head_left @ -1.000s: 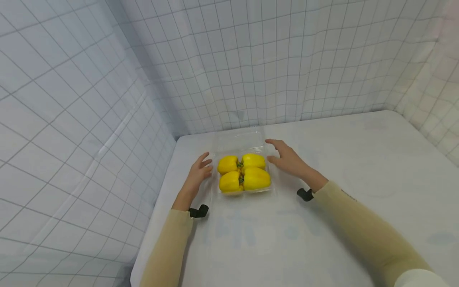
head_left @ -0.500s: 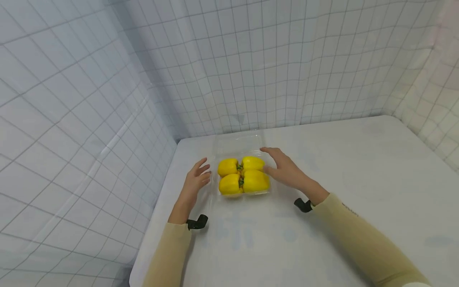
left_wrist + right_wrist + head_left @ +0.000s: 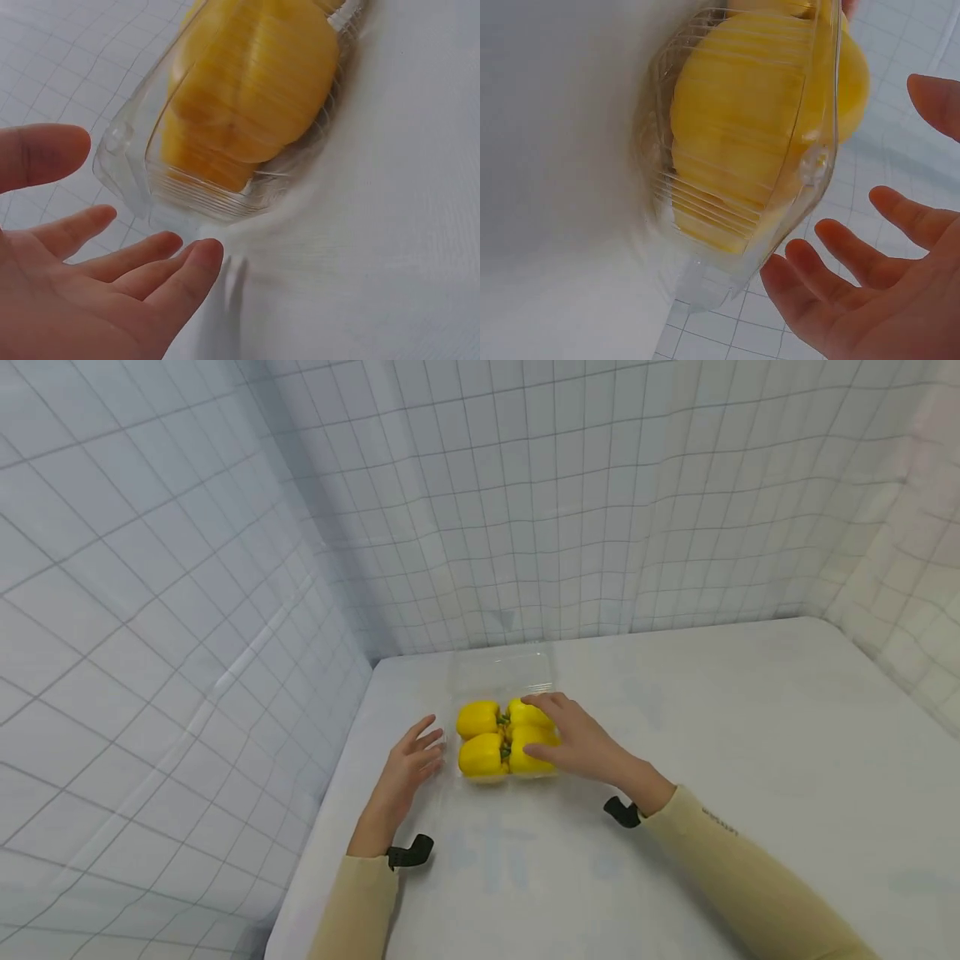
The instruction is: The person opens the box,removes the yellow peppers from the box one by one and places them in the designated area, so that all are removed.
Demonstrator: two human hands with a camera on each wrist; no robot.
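Note:
Several yellow bell peppers (image 3: 482, 756) lie in two rows in a clear plastic clamshell container, stems toward the middle. Its lid (image 3: 502, 672) is folded back flat behind them. My left hand (image 3: 405, 766) is just left of the container, fingers spread and relaxed, holding nothing; in the left wrist view a gap shows between fingertips and container wall (image 3: 202, 191). My right hand (image 3: 579, 739) is over the right side and overlaps the right-hand peppers in the head view. In the right wrist view its loosely bent fingers are beside the container's rim (image 3: 821, 169), with nothing gripped.
The container stands on a white-covered table (image 3: 712, 735), near its back left corner. White cloth walls with a grid pattern (image 3: 525, 510) rise behind and to the left, with another at the right. A black camera mount (image 3: 411, 852) sits on each wrist.
My right hand has moved left, from beside the container to over the right-hand peppers. My left hand stays beside the left side. The whole head view has shifted slightly downward.

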